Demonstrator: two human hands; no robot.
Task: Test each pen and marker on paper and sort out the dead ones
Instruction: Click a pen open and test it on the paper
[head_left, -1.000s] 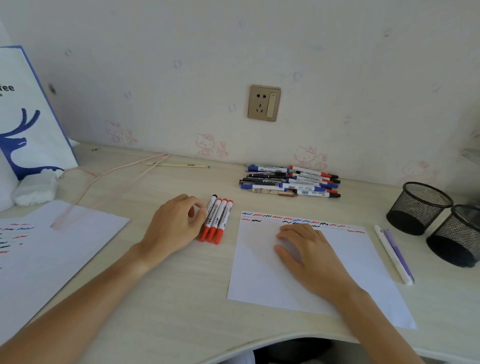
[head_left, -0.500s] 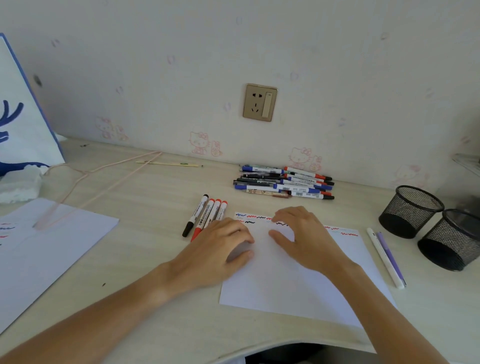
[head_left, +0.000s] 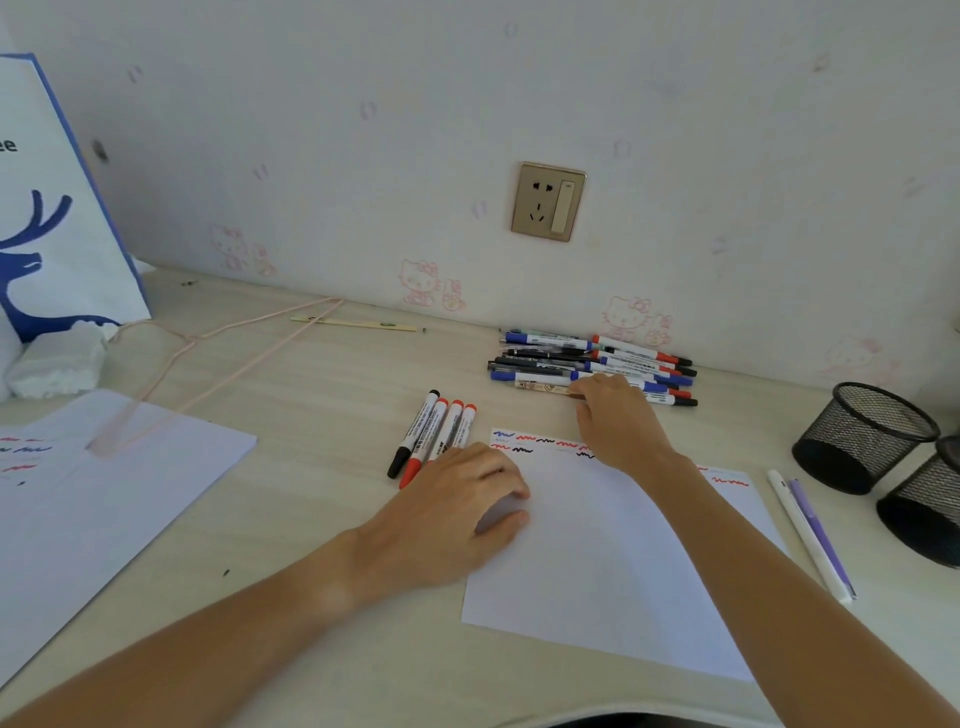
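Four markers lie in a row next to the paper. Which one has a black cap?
The leftmost marker in the row, farthest from the paper. Its cap is black; the other three beside it have red caps.

A sheet of paper (head_left: 613, 561) lies at the desk's near edge, four markers (head_left: 434, 436) just left of it. Behind it, by the wall, sits the pen pile (head_left: 587, 364) (right hand (head_left: 615, 421) reaching there); two mesh cups (head_left: 865, 436) stand far right.
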